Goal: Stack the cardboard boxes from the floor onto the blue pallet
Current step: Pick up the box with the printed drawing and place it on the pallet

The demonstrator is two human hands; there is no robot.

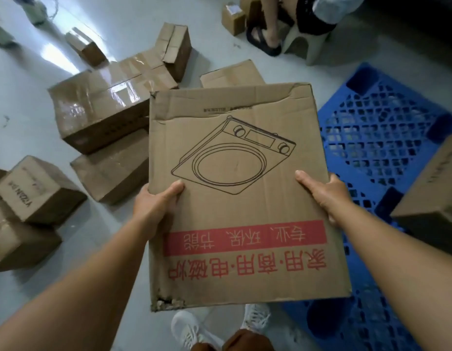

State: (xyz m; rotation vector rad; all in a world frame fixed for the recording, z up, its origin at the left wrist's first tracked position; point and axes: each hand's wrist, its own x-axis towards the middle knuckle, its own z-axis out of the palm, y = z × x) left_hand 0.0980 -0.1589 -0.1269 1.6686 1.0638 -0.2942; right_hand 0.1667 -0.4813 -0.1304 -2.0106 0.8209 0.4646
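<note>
I hold a flat cardboard box in the air in front of me; its top bears a line drawing of a cooker and red print. My left hand grips its left edge with the thumb on top. My right hand grips the right edge the same way. The blue pallet lies on the floor to the right, partly under the box's right side. One cardboard box stands on the pallet at the right edge of view.
Several cardboard boxes lie on the pale floor to the left: a large taped one, a flat one, smaller ones at far left. A person sits on a stool at the top. My white shoes show below.
</note>
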